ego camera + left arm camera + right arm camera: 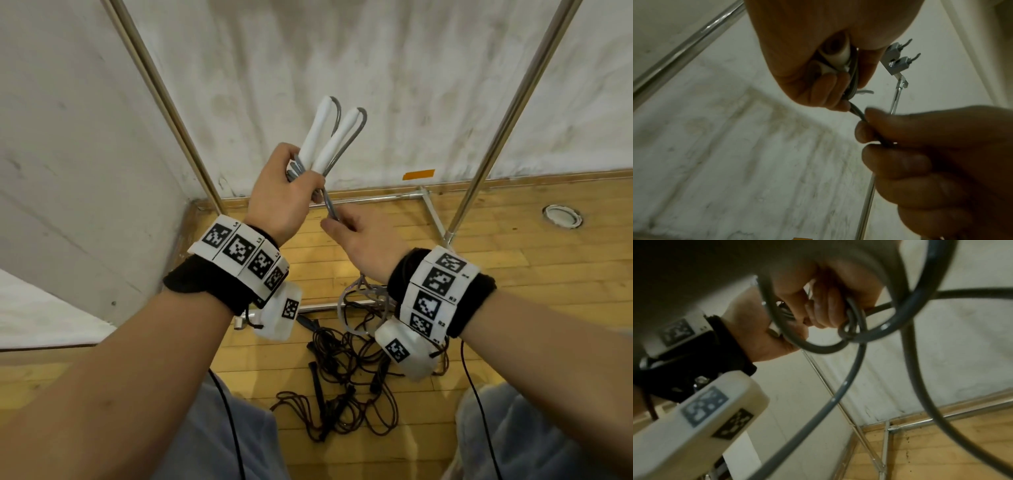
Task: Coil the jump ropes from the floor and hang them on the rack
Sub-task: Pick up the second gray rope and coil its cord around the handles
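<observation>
My left hand grips the two white handles of a grey jump rope together with some loops of its cord, handles pointing up. The left wrist view shows the handle ends inside that fist. Just below it my right hand pinches the grey cord, which also shows between the hands as the grey cord in the left wrist view. More grey cord loops hang in front of the right wrist camera. The metal rack stands ahead against the wall; its hooks are overhead.
A tangle of dark brown jump ropes with black handles lies on the wooden floor between my knees. The rack's base bars cross the floor ahead. A round floor fitting sits at right, and walls close the corner at left.
</observation>
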Motion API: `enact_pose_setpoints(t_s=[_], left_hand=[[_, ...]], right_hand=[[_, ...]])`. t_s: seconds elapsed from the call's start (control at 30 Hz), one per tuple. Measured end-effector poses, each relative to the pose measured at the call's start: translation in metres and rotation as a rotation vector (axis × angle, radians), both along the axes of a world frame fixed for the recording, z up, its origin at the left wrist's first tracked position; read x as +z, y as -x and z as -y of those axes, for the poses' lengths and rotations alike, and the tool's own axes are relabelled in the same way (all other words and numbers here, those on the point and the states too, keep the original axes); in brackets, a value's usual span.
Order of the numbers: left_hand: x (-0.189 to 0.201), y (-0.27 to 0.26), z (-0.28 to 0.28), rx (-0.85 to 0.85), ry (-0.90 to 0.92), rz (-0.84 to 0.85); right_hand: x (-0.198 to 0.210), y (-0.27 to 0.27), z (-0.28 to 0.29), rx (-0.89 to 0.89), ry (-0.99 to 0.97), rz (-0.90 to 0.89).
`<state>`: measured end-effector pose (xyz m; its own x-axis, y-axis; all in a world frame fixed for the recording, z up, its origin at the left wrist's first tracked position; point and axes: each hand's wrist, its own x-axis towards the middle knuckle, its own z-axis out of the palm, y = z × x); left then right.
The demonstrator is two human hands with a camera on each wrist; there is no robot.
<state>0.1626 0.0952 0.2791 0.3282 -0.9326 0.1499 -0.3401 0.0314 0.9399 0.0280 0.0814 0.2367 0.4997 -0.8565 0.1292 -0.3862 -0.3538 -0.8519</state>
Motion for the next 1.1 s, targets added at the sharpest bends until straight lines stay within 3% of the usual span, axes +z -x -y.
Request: enact_pose_setpoints(t_s=[0.23,0.3,0.4,0.5,0.6,0.77,0.9,1.1], left_hand=[[0.002,0.01,-0.002,-0.057,-0.005,0.014],[0.001,0.013,-0.001,-0.057,0.0,-0.022],[0.007,0.011,0.0,-0.028,0.044,-0.092],[0.013,0.001,0.001,0.012,0.069,-0.077],[0.013,-0.007,0.0,0.038,0.081,0.031],[0.002,-0.032,0.004,0.083,0.023,0.366],[-0.011,-0.042,0.005,0.016,-0.128,0.662],[-0.028,-0.022,0.009,-0.127,-0.261,0.941]], right_hand=[[0.006,0.017,0.02,-0.035,-0.078,-0.27],[0.004,0.016,0.021,-0.079,-0.094,-0.226],[0.004,0.013,0.019,-0.093,-0.141,0.023],[0.002,0.014,0.019,-0.125,-0.021,0.059],[-0.001,0.018,0.023,-0.18,0.13,-0.044],[0.008,0.022,0.027,-0.016,0.087,-0.195],[0.016,0.019,0.022,0.043,0.094,-0.221],[0.034,0.024,0.017,0.049,0.135,-0.216]])
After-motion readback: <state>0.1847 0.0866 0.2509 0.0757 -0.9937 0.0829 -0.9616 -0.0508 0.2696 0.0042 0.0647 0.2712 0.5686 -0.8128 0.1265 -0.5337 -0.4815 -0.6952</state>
